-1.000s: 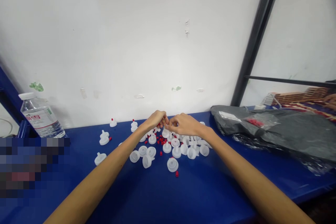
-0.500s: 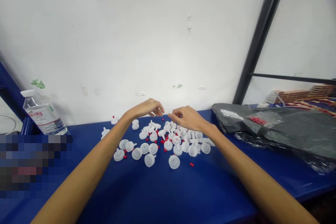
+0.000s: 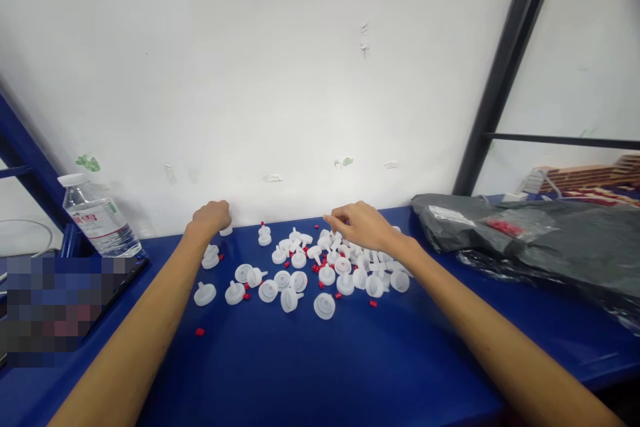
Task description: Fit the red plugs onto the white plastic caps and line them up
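At the left back of the blue table, my left hand [image 3: 213, 216] is curled downward, its fingertips mostly hidden. Just under it a white spout cap [image 3: 227, 231] peeks out against the wall side, its top covered by the hand. My right hand [image 3: 357, 225] hovers over the back of a pile of white spout caps [image 3: 345, 265], thumb and fingers bent together. Whatever is between them, if anything, does not show. Small red tips [image 3: 317, 268] lie scattered among the caps. One cap [image 3: 265, 237] between my hands stands upright with a red tip on top.
A clear water bottle [image 3: 100, 217] stands at the left by the wall. A dark grey plastic bag [image 3: 550, 240] covers the right side, with a small clear bag of red pieces [image 3: 507, 227] on it. A black metal post [image 3: 495, 93] rises behind it.
My left hand has swung left from the middle to the cap by the wall, uncovering caps and a red tip behind its forearm. My right hand stays near the same spot.
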A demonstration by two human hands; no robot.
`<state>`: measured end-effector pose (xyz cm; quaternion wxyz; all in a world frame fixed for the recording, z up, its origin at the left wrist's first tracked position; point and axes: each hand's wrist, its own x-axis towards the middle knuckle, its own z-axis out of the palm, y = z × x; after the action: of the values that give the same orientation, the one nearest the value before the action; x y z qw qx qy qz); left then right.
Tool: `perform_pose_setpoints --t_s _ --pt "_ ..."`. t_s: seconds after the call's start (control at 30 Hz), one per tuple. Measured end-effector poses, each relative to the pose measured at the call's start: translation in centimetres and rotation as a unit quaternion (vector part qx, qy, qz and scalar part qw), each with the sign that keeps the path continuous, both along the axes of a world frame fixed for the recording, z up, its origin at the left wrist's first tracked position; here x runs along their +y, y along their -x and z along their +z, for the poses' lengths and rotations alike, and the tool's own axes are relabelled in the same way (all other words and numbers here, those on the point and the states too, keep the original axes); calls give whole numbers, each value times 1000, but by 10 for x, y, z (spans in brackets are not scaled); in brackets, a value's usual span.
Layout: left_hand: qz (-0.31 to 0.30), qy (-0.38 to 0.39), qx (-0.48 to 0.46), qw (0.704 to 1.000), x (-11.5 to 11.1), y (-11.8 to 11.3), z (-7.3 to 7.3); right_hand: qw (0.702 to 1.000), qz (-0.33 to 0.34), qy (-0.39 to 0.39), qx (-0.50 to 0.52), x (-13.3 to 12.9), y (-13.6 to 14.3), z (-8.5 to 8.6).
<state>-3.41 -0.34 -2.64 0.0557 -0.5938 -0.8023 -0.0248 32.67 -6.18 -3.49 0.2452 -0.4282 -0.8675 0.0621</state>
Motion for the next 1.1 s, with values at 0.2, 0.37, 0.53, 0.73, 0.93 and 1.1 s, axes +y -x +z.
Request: perform_pose_setpoints --t_s 0.2,0.37,0.53,0.73,0.93,1.1 --pt "-48 56 -74 995 7 3 -7 1000 0 -5 -3 0 1 -1" --pt "-110 97 -170 974 7 -25 -2 1000 4 -8 0 0 1 -1" --pt "-164 89 -221 957 -1 -47 -1 1000 3 -4 -2 0 2 -1" --pt "-189 37 -253 948 -2 -49 -1 1000 4 -7 -12 1 2 -4" --pt "-278 4 -315 907 -8 -69 25 998 16 2 68 -2 7 -6" --pt "-407 31 -408 817 -33 -129 40 977 37 96 185 -4 13 -9"
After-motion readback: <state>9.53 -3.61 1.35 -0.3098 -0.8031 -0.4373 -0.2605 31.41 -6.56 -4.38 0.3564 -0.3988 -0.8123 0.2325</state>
